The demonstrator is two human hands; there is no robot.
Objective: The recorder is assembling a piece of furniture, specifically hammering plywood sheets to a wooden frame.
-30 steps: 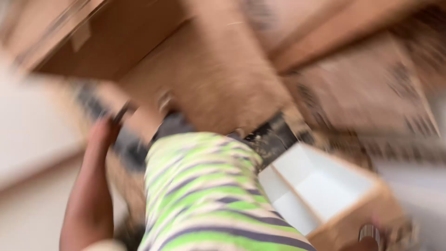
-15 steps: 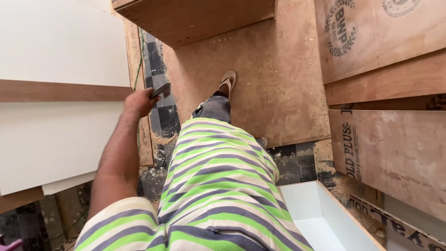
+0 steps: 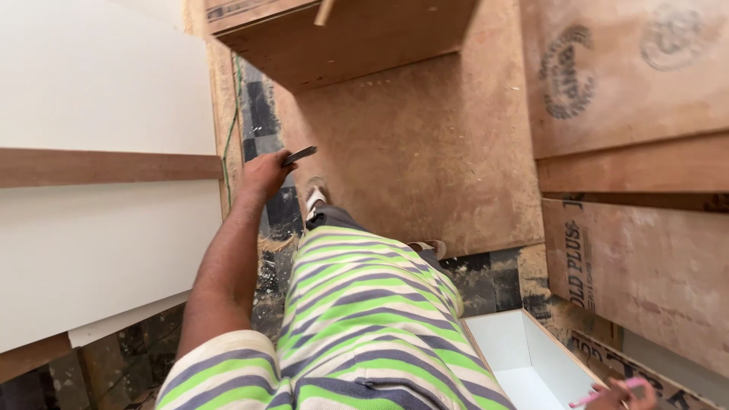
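Plywood sheets [image 3: 630,68] leaned at the right, bearing round dark stamps and block lettering; white boards [image 3: 99,152] with a brown edge strip stood at the left. The left hand [image 3: 264,173] was clenched on a thin dark flat tool [image 3: 299,156] — its end stuck out past the fingers, toward the far side. At the near right corner, beside a white open box [image 3: 524,357], the right hand [image 3: 619,395] gripped a pink pencil [image 3: 607,393].

Left arm hangs straight down, left hand [image 3: 263,173] in a closed grip; right hand [image 3: 619,396] barely visible, fingers curled.
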